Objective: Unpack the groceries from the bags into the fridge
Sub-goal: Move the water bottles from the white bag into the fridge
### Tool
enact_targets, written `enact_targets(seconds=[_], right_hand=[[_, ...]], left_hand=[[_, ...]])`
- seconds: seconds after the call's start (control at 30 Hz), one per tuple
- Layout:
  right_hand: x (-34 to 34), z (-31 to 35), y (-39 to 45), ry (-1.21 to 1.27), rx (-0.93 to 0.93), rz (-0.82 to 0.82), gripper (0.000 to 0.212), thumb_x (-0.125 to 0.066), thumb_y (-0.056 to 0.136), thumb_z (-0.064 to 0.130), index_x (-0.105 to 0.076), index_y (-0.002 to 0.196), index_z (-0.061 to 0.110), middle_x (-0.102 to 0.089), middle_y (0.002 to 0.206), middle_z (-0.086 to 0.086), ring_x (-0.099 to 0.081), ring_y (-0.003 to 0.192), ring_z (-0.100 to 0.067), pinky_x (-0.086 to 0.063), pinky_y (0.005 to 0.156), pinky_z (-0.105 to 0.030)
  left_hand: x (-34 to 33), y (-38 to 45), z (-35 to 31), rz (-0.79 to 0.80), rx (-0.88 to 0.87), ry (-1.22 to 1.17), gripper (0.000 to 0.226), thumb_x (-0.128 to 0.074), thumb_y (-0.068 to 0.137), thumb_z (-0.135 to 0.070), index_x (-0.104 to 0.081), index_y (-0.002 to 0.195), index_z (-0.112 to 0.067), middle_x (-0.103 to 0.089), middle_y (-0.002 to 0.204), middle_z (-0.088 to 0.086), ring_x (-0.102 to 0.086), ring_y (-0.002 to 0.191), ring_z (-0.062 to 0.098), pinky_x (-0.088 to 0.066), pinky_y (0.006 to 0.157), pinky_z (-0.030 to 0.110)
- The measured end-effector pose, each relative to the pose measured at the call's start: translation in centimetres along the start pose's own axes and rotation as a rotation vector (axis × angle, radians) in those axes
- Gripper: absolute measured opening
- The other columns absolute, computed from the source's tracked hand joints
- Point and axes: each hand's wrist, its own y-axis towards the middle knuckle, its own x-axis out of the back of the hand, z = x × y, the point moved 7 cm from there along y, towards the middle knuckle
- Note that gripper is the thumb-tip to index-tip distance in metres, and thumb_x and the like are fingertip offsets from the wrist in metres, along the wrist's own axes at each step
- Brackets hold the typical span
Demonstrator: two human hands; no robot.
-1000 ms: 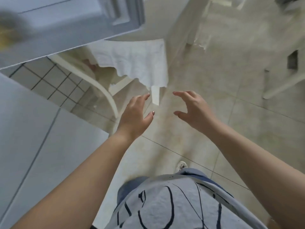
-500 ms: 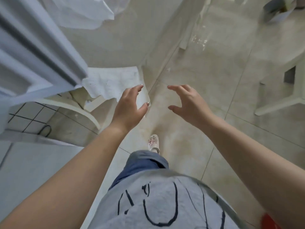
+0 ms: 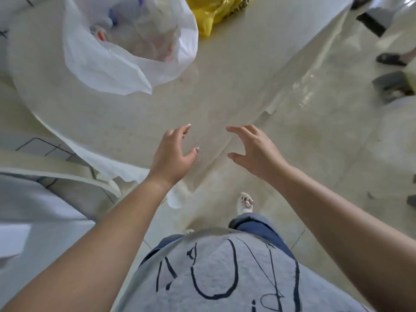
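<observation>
A white plastic bag (image 3: 108, 64) stands open on a round white table (image 3: 157, 109) at the upper left, with blurred packaged groceries inside. Behind it lies a yellow bag (image 3: 213, 12) at the top edge. My left hand (image 3: 173, 154) and my right hand (image 3: 254, 149) are both stretched forward over the table's near edge, fingers spread and curved, holding nothing. Both hands are well short of the white bag. The fridge is not in view.
A white cloth hangs off the table's near-left rim (image 3: 94, 158). A white plastic chair (image 3: 67, 174) stands under the table at the left. Glossy floor tiles (image 3: 326, 131) stretch right, with another person's dark sandal (image 3: 390, 58) and dark objects at the far right.
The view has swung from the fridge door and floor up onto the table, so both bags now show. Both hands stay open and held out in front.
</observation>
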Motion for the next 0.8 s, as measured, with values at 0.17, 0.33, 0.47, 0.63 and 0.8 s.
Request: enact_targets(seconds=[0.17,0.33,0.47,0.63,0.8], right_hand=[[2.7,-2.7,7.6,-0.037,0.164,0.148,0.063,-0.066,0.084,0.029,-0.038,0.14,0.03,-0.043,0.138,0.0,-0.04,0.127,-0.022,-0.029,0.105,-0.033],[4.0,-2.2,13.0,-0.02,0.346,0.245,0.061,-0.065,0.084,0.03,-0.04,0.139,0.028,-0.043,0.138,0.0,-0.041,0.127,-0.023,-0.031,0.104,-0.035],[3.8,-0.3,17.2,-0.006,0.458,0.297,0.061,-0.066,0.084,0.031,-0.04,0.139,0.027,-0.044,0.139,-0.001,-0.043,0.126,-0.024,-0.035,0.102,-0.037],[3.7,2.9,22.9,0.002,0.543,0.313,0.062,-0.066,0.085,0.031,-0.038,0.141,0.026,-0.04,0.142,0.0,-0.04,0.128,-0.023,-0.036,0.099,-0.033],[4.3,6.2,29.0,0.029,0.6,0.293,0.061,-0.066,0.084,0.03,-0.04,0.139,0.027,-0.043,0.138,-0.001,-0.041,0.127,-0.022,-0.039,0.099,-0.033]], left_hand=[[-0.6,4.2,-1.5,-0.19,0.187,-0.049,0.057,-0.066,0.085,-0.017,-0.043,0.137,-0.016,-0.048,0.131,0.003,-0.048,0.118,0.011,-0.041,0.097,0.028],[0.0,5.8,-2.4,-0.336,0.314,-0.067,0.057,-0.066,0.085,-0.021,-0.042,0.137,-0.017,-0.048,0.132,0.001,-0.048,0.119,0.011,-0.043,0.096,0.028],[1.3,7.4,-2.2,-0.425,0.389,-0.065,0.057,-0.065,0.086,-0.024,-0.042,0.138,-0.019,-0.048,0.133,-0.001,-0.048,0.119,0.008,-0.043,0.099,0.03],[4.1,10.9,-0.9,-0.51,0.41,-0.069,0.056,-0.064,0.087,-0.022,-0.041,0.138,-0.016,-0.047,0.134,0.001,-0.047,0.121,0.008,-0.042,0.101,0.031],[8.6,16.3,0.8,-0.588,0.393,-0.049,0.055,-0.064,0.087,-0.02,-0.042,0.137,-0.015,-0.049,0.133,0.002,-0.047,0.117,0.005,-0.043,0.1,0.032]])
